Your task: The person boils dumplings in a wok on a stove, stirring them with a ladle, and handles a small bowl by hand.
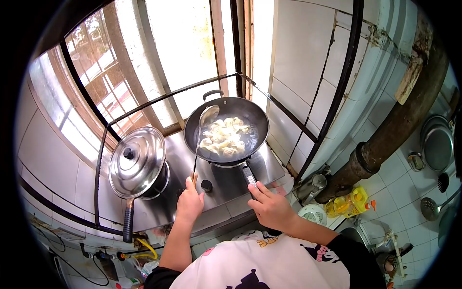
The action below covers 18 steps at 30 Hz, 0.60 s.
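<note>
A dark wok (260,123) stands on the right burner of the steel stove (219,190), with pale dumplings (226,137) clustered in its water. My left hand (190,202) is closed round the wooden handle end of a metal ladle (197,139), whose bowl rests at the left inside of the wok, beside the dumplings. With my right hand (272,207) I hold the wok's black handle (249,176), fingers over its end. A black stove knob (206,185) sits between my two hands.
A lidded pan (137,161) is on the left burner, its handle pointing toward me. A black metal frame (168,96) surrounds the stove's back. To the right are a metal container (315,185), a bowl (313,214), a yellow oil bottle (349,202) and a thick brown pipe (380,149).
</note>
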Each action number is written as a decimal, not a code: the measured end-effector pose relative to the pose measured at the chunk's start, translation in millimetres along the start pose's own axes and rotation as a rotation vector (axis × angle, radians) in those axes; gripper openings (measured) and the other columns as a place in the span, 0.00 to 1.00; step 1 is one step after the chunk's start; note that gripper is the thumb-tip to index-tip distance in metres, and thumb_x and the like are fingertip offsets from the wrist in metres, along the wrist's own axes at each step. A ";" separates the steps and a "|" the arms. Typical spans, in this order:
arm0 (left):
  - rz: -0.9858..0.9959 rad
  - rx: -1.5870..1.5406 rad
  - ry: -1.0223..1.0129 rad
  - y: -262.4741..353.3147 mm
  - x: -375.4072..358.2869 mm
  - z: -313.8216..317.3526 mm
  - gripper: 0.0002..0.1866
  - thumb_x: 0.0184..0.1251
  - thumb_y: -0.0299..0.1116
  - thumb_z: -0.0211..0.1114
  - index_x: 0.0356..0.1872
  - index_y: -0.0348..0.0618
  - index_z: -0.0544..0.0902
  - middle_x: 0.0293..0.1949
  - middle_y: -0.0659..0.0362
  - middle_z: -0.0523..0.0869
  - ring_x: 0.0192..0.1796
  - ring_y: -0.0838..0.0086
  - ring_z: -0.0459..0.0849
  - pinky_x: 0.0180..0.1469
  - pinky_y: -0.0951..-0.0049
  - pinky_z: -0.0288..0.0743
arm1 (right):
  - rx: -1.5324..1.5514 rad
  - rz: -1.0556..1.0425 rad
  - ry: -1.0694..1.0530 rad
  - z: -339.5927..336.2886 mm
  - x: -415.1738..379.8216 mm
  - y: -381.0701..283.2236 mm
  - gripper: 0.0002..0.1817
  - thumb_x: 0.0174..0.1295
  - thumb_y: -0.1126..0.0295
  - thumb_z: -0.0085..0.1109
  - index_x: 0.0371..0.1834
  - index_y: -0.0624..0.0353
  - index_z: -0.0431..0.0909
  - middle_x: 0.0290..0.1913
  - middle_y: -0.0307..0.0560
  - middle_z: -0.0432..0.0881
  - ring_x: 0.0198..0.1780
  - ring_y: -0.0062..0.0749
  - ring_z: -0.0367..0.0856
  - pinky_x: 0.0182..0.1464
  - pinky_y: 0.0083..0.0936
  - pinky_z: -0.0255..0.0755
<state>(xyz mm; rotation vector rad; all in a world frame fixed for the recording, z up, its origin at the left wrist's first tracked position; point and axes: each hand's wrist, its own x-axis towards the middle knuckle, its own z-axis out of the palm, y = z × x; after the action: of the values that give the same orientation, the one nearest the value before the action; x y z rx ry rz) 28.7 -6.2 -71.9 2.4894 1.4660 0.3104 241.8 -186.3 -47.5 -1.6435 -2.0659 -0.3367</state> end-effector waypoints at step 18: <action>-0.034 -0.076 -0.016 1.3 0.4 -2.0 0.37 0.61 0.33 0.70 0.65 0.30 0.58 0.36 0.32 0.84 0.41 0.36 0.84 0.44 0.46 0.79 | 0.005 0.011 -0.014 -0.1 1.0 -0.7 0.05 0.52 0.76 0.60 0.30 0.61 0.74 0.60 0.64 0.78 0.62 0.56 0.78 0.53 0.31 0.80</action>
<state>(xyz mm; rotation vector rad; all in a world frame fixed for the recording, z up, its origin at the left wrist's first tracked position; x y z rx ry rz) 29.3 -6.2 -69.6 2.3995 1.4614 0.3324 241.0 -185.7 -46.9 -1.6584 -2.0651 -0.3172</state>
